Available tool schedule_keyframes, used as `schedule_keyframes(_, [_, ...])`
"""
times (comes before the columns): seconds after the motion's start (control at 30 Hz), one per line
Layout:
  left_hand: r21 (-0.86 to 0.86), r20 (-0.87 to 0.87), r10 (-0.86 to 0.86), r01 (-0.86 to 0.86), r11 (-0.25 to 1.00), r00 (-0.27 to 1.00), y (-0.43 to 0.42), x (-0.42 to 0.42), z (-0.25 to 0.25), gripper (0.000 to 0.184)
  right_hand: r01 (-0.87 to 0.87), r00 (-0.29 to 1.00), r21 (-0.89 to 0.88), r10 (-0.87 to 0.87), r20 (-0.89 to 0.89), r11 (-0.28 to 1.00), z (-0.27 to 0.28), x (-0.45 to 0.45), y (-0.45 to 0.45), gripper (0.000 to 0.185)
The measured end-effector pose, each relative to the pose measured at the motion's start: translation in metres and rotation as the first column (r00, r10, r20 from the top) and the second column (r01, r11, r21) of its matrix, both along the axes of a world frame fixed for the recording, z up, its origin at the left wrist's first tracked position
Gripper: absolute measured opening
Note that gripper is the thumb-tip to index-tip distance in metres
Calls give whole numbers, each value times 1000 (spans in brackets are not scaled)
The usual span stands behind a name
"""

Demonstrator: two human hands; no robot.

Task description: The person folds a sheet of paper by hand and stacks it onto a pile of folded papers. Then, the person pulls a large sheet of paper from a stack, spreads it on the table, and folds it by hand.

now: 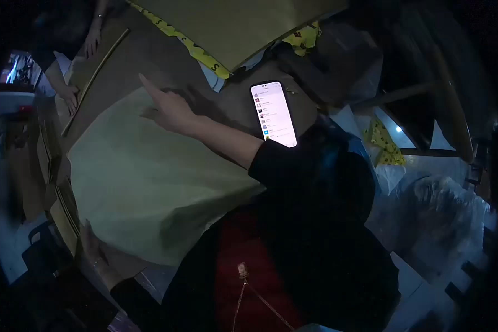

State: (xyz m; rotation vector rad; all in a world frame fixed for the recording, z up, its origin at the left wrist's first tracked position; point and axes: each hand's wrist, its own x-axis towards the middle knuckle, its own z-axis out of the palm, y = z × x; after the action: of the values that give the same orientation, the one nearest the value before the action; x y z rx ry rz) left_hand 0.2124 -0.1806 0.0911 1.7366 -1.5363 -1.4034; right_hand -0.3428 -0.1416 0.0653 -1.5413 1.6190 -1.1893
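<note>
A large pale green sheet (133, 166), thin and cloth- or paper-like, lies across the brown table surface (122, 66) and reaches to my body. Near its upper edge is my right hand (169, 108), with the index finger stretched out and the others apart; it holds nothing. At the sheet's lower left edge, my left hand (91, 243) rests in shadow, fingers extended along the border. The sheet is creased near my body. Right of my right forearm lies a lit phone (272, 113) showing a list.
Another person's two hands (93, 43) (69, 98) are at the upper left, beside a thin strip (97, 77). A big brown panel (243, 27) with yellow printed tape (205, 58) is at the top. Folded cardboard (65, 216) stands left; clear plastic (448, 216) lies right.
</note>
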Motion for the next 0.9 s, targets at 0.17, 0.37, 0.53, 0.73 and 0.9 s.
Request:
schedule_keyframes(0.17, [-634, 205, 27, 112, 765, 978, -7, -45, 113, 50, -95, 985, -543, 159, 72, 834, 79, 9, 6, 61])
schedule_keyframes(0.37, [-377, 47, 38, -18, 926, 998, 25, -45, 101, 46, 97, 936, -304, 17, 350, 948, 22, 15, 22, 41])
schedule_keyframes(0.53, [-105, 115, 44, -32, 994, 992, 36, -34, 97, 58, 68, 950, 29, -74, 305, 997, -37, 6, 11, 29])
schedule_keyframes(0.73, [92, 803, -95, 36, 995, 588, 1, -76, 95, 39, 112, 994, 40, -112, -3, 993, -77, -5, -6, 25])
schedule_keyframes(0.9, [150, 798, -31, -148, 978, 602, 2, -95, 57, 33, 200, 974, 41, -195, -113, 979, -36, -22, 43, 21])
